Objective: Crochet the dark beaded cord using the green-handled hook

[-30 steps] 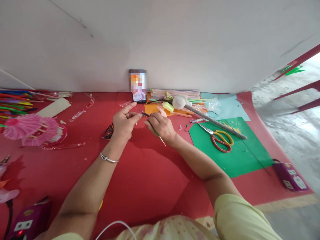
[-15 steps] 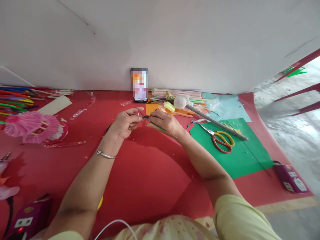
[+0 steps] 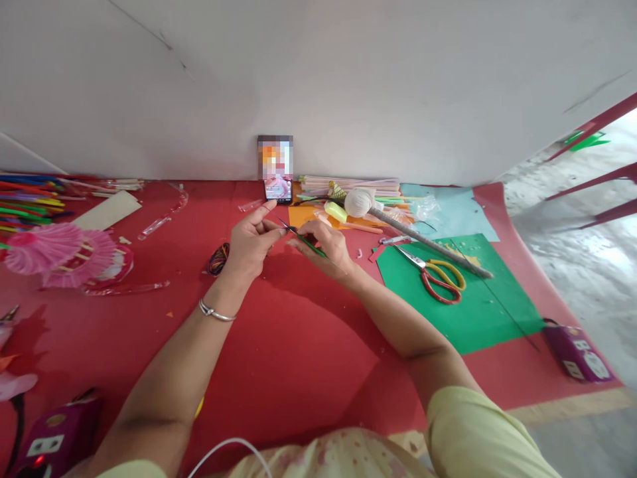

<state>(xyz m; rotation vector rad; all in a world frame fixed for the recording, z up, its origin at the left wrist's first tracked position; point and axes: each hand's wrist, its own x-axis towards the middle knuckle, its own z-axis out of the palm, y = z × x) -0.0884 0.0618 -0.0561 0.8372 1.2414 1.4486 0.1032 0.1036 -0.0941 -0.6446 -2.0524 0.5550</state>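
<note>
Both my hands meet over the red sheet (image 3: 279, 345) in the middle of the view. My right hand (image 3: 323, 249) pinches a thin green stick (image 3: 312, 245) that slants down to the right under its fingers. My left hand (image 3: 251, 240) grips the stick's dark upper end (image 3: 284, 226) between thumb and finger, index finger raised. A silver bangle (image 3: 215, 312) circles my left wrist. A bundle of coloured bands (image 3: 217, 259) lies just left of my left hand.
A phone (image 3: 275, 169) leans on the wall behind my hands. Red-and-yellow scissors (image 3: 438, 275) and a long rod with a white ball end (image 3: 359, 201) lie on green paper (image 3: 472, 312) at right. Pink paper fans (image 3: 54, 249) and coloured straws (image 3: 27, 199) sit at left. Purple power sockets (image 3: 574, 348) stand at the sheet's edges.
My hands turned the thin stick, lowering and tilting it, then came back up. My left index finger has lifted, and the stick's free end is now tucked under my right hand.
</note>
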